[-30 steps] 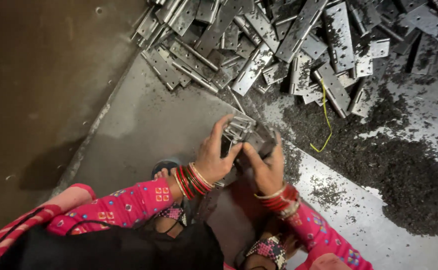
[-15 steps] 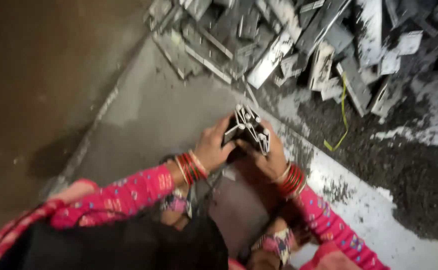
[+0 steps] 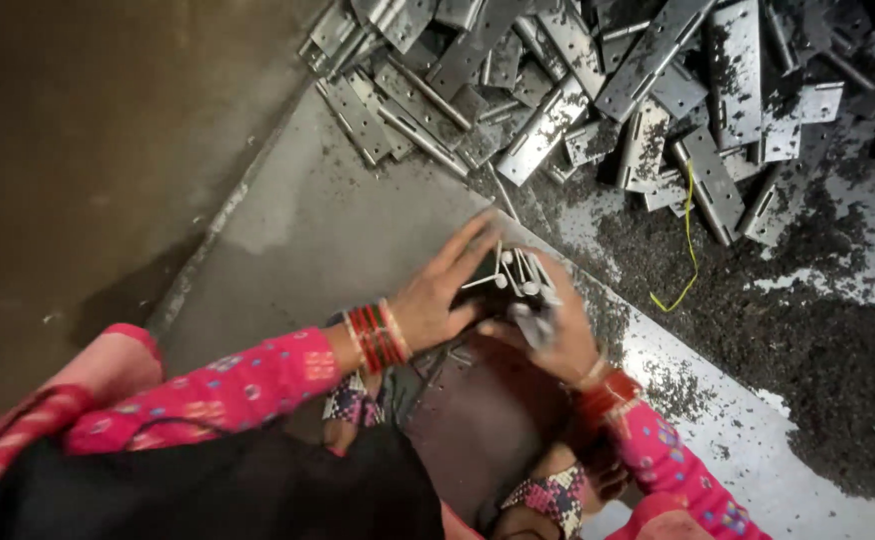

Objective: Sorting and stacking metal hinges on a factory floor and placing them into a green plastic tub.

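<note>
My left hand (image 3: 440,292) and my right hand (image 3: 548,335) meet over a small bundle of thin metal pins (image 3: 514,272) with round heads. The right hand grips the bundle from below. The left hand lies flat against its left side, fingers stretched out. Both wrists wear red bangles, and the sleeves are pink with a pattern. What lies under the pins is dark and hard to make out.
A big heap of grey metal hinges (image 3: 598,90) fills the top of the view. Dark metal filings (image 3: 758,300) and a yellow wire (image 3: 686,240) lie on the grey metal sheet (image 3: 318,220). A dark floor (image 3: 78,150) runs along the left.
The hands lifted the bundle of pins a little and now hold it with the pin heads fanned out. The view has shifted slightly.
</note>
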